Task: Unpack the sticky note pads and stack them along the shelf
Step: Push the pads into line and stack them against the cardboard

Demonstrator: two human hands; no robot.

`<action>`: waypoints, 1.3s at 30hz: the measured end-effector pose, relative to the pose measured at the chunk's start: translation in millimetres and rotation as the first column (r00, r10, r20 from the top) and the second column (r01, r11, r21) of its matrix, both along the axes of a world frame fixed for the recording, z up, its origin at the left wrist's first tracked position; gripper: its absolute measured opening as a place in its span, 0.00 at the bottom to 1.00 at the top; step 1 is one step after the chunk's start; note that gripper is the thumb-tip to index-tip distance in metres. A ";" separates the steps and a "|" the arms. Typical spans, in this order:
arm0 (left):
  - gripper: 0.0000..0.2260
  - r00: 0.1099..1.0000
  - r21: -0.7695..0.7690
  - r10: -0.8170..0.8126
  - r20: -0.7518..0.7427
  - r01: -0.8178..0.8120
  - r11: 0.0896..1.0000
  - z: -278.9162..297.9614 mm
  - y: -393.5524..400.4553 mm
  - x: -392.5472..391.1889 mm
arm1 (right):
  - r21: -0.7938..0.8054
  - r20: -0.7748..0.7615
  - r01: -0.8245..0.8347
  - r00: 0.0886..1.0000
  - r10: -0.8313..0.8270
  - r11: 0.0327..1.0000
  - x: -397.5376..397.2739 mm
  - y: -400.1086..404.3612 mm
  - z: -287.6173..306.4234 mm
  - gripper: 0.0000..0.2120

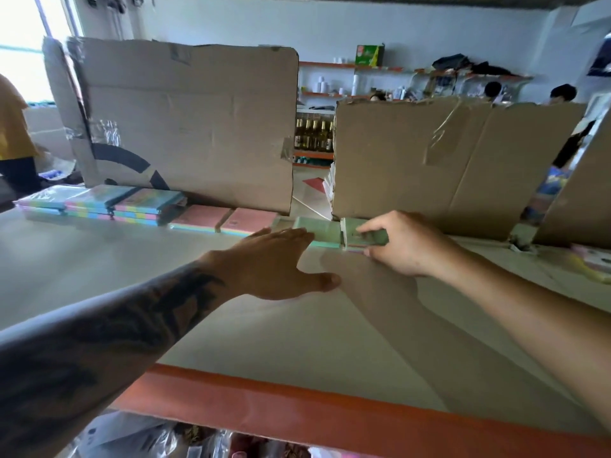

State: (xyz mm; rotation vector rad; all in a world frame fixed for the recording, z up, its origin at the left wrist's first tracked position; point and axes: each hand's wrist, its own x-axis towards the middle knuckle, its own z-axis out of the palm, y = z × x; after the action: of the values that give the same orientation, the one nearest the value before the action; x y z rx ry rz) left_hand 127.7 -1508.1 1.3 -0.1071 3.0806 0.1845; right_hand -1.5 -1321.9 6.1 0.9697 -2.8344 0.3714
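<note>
A row of sticky note pads runs along the back of the grey shelf (pixel 231 325): striped pastel stacks (pixel 99 201) at the left, two pink-topped pads (pixel 224 218) in the middle, a green pad (pixel 319 228) to their right. My left hand (pixel 274 262) lies flat, fingers spread, its fingertips touching the green pad's near edge. My right hand (pixel 406 242) pinches another green pad (pixel 360 234) just right of the first, thumb under and fingers on top.
Two upright cardboard sheets (pixel 185 127) (pixel 429 166) stand behind the row with a gap between them. More pads (pixel 591 262) lie at the far right. The shelf has an orange front edge (pixel 330 414). People and stocked shelves are in the background.
</note>
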 end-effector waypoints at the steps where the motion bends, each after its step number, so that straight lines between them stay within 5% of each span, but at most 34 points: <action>1: 0.43 1.000 0.006 0.002 0.004 -0.002 1.000 0.2 -1.6 0.4 | -0.002 -0.003 0.000 1.000 0.000 1.000 -0.2 -1.6 -0.7 0.20; 14: 0.44 1.000 -0.027 0.012 -0.002 -0.012 1.000 0.5 -3.0 -0.6 | 0.052 0.043 -0.028 0.999 0.026 0.998 0.6 -6.4 4.5 0.23; 19: 0.37 0.989 -0.053 -0.051 -0.140 0.044 0.998 15.5 28.9 -9.6 | -0.029 -0.045 -0.097 0.994 0.096 0.995 15.9 30.4 13.7 0.26; 27: 0.33 0.910 -0.067 -0.312 -0.271 0.305 0.950 22.6 170.1 -38.7 | 0.123 -0.135 0.090 0.988 -0.073 0.988 39.9 208.7 13.9 0.25; 34: 0.36 0.903 -0.044 -0.375 -0.212 0.374 0.926 22.3 312.7 -88.2 | 0.086 -0.204 0.268 0.947 -0.246 0.960 23.7 360.2 32.8 0.25; 39: 0.18 0.895 0.106 -0.355 -0.271 0.394 0.913 28.3 394.5 -126.0 | 0.042 -0.252 0.320 0.920 -0.300 0.946 -1.1 442.7 48.7 0.24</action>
State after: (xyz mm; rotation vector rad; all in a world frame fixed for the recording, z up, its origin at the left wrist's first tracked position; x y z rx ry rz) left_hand 1.7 -1113.6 29.6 0.5583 3.2290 0.4520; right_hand -2.6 -879.3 54.7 0.5165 -2.7278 0.0930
